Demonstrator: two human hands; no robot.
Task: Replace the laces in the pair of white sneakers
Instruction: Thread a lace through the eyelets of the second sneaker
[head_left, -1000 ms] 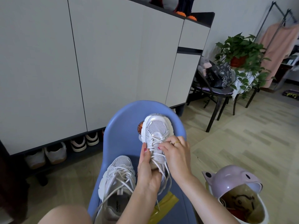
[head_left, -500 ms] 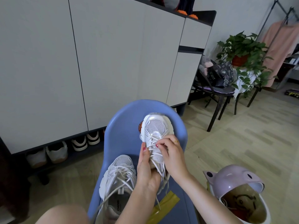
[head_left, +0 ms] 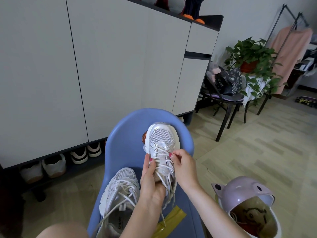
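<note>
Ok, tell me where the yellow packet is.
The yellow packet lies on the blue chair seat near the bottom of the head view, just under the left hand, right of the second sneaker.

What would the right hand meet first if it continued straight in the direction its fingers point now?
The right hand points left across the held sneaker, pinching a lace. Going on, it would probably first meet the sneaker's laced top, then the left hand's thumb; depth is unclear.
</note>
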